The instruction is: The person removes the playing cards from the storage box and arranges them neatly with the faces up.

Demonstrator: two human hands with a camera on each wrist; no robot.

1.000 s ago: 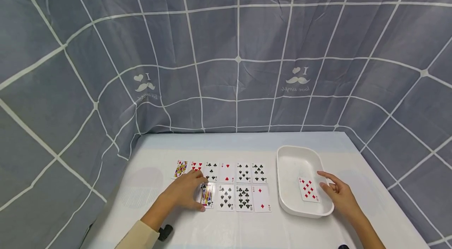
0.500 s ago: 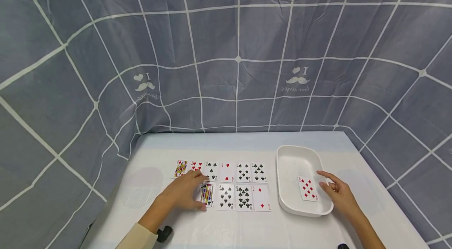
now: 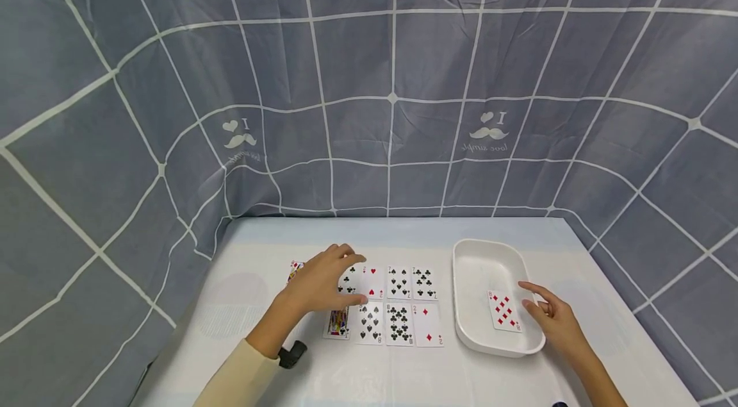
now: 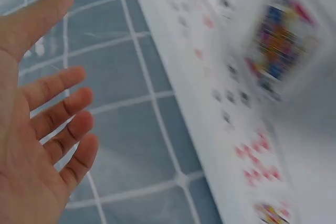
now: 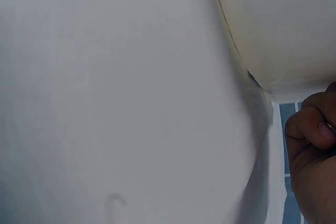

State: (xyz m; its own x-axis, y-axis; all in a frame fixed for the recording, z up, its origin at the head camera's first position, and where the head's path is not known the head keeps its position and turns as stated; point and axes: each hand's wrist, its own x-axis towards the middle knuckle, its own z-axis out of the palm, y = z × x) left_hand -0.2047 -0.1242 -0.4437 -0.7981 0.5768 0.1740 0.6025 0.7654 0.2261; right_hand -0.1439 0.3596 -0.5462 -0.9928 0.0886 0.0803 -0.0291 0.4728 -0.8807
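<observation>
My left hand point(image 3: 323, 279) hovers over the left part of two rows of playing cards, its fingers spread and holding nothing. In the left wrist view the palm and fingers point(image 4: 79, 161) show bare. Partly under the hand lies a face card of clubs point(image 3: 338, 323); beside it is the eight of spades point(image 3: 369, 323). A queen of diamonds point(image 3: 295, 269) peeks out behind the wrist, and other cards there are hidden. My right hand point(image 3: 556, 320) grips the right rim of a white tray point(image 3: 481, 253) between thumb and curled fingers. Inside the tray lies an eight of diamonds point(image 3: 504, 311).
Further right in the rows are the two of hearts point(image 3: 373, 282), two black sevens, the ten of clubs point(image 3: 398, 323) and the two of diamonds point(image 3: 427, 325). A grey grid-patterned curtain point(image 3: 357, 131) hangs around the back and sides of the white table point(image 3: 357, 381).
My left hand has moved away and to the right, rising off the face card of clubs, which stays in its place. The right hand keeps its place at the tray.
</observation>
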